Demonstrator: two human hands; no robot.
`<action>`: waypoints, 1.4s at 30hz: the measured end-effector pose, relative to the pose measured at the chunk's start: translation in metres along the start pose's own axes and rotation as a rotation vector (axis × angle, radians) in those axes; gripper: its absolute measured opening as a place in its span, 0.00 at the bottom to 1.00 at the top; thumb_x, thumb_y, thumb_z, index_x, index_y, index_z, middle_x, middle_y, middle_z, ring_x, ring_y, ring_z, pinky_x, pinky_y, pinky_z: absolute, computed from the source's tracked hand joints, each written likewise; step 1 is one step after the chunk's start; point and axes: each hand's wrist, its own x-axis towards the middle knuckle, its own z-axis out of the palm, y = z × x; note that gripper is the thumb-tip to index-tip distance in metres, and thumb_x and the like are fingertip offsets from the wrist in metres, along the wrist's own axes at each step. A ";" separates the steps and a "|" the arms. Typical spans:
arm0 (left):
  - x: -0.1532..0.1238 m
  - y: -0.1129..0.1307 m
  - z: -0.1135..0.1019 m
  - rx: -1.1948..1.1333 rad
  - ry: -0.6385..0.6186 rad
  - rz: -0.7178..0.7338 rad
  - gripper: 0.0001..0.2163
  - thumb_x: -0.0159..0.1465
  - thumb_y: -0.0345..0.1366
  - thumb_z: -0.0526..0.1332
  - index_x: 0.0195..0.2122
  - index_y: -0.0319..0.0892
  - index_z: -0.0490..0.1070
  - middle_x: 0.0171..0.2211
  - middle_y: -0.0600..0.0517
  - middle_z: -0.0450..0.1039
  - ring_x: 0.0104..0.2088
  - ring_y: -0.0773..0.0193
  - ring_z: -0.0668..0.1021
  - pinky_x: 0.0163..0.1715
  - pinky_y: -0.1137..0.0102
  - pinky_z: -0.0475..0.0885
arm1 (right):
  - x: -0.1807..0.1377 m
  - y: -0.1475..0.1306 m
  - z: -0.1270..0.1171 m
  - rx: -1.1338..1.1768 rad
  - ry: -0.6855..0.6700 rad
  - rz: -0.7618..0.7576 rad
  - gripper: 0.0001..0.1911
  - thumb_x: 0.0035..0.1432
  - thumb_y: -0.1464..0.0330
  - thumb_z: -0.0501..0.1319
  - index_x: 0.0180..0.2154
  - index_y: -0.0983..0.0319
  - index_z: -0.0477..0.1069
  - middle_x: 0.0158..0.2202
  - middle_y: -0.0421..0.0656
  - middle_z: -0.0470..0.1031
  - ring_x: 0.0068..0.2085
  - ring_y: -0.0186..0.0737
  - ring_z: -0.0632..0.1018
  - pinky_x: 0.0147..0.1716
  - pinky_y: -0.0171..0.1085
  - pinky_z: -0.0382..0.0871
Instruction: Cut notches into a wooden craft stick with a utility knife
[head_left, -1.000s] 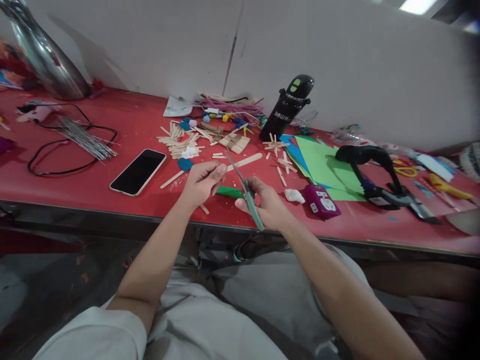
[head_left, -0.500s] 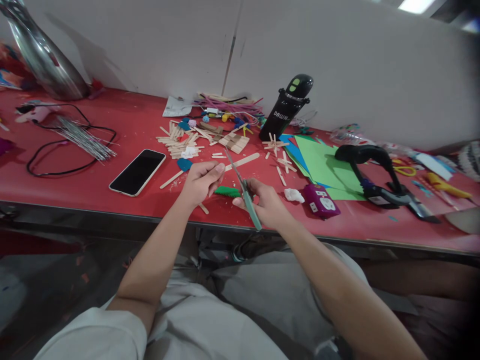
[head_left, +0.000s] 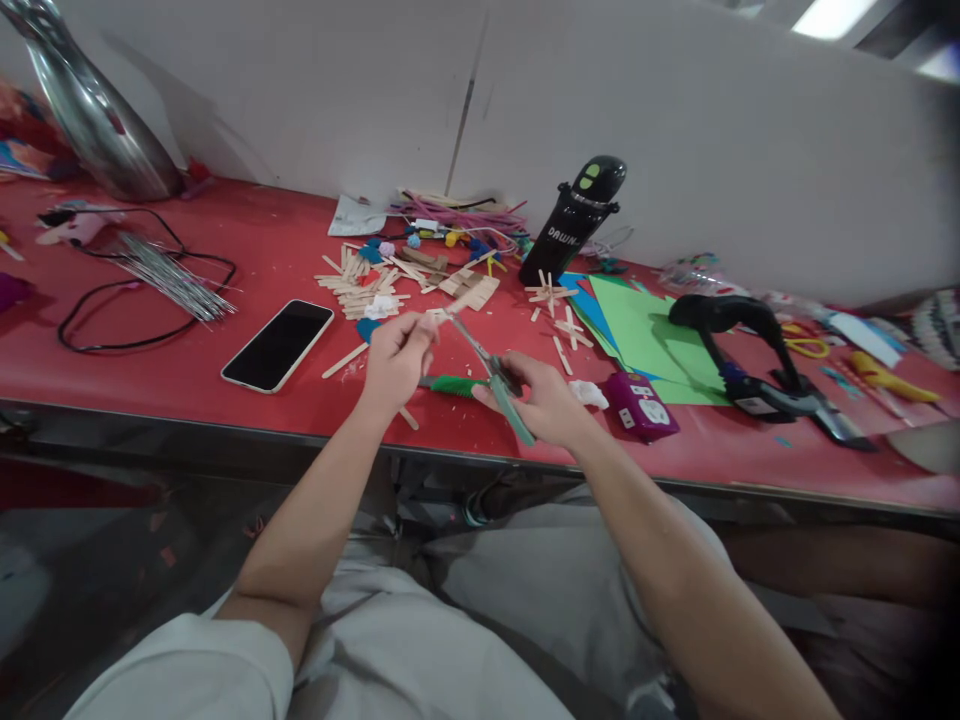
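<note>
My left hand is closed, pinching a flat wooden craft stick that points up and to the right. In my right hand are scissors with green handles, their thin blades reaching up-left to the stick near my left fingertips. Whether the blades touch the stick I cannot tell. Below the blades, on the red table, lies a green ridged object, partly hidden by my hands. A pile of craft sticks lies beyond my left hand.
A phone lies left of my hands, with a bundle of thin wires farther left. A black bottle stands at the back. To the right are a purple box, green paper and a black curved device.
The craft stick has tilted upward and its far end has moved left. My right hand and the scissors have shifted slightly right, and the handles look wider apart.
</note>
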 end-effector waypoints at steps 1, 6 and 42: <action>0.002 -0.003 -0.002 -0.006 0.053 0.011 0.29 0.68 0.65 0.73 0.25 0.45 0.72 0.12 0.61 0.59 0.13 0.72 0.60 0.15 0.72 0.52 | 0.001 0.002 -0.002 -0.015 0.009 0.008 0.36 0.52 0.32 0.72 0.29 0.55 0.64 0.27 0.37 0.68 0.30 0.37 0.66 0.31 0.40 0.62; 0.008 -0.010 -0.009 -0.057 0.212 0.035 0.27 0.68 0.66 0.71 0.28 0.47 0.71 0.14 0.62 0.57 0.14 0.72 0.59 0.15 0.72 0.52 | 0.012 0.028 -0.019 -0.102 0.121 0.141 0.29 0.53 0.41 0.76 0.29 0.56 0.70 0.27 0.40 0.74 0.31 0.41 0.72 0.33 0.41 0.66; -0.010 0.018 0.009 0.085 -0.516 -0.296 0.33 0.69 0.73 0.63 0.27 0.47 0.66 0.13 0.57 0.68 0.13 0.70 0.68 0.15 0.75 0.63 | 0.009 -0.007 0.006 0.349 0.188 -0.221 0.23 0.64 0.44 0.73 0.36 0.58 0.84 0.32 0.43 0.85 0.35 0.44 0.84 0.39 0.43 0.81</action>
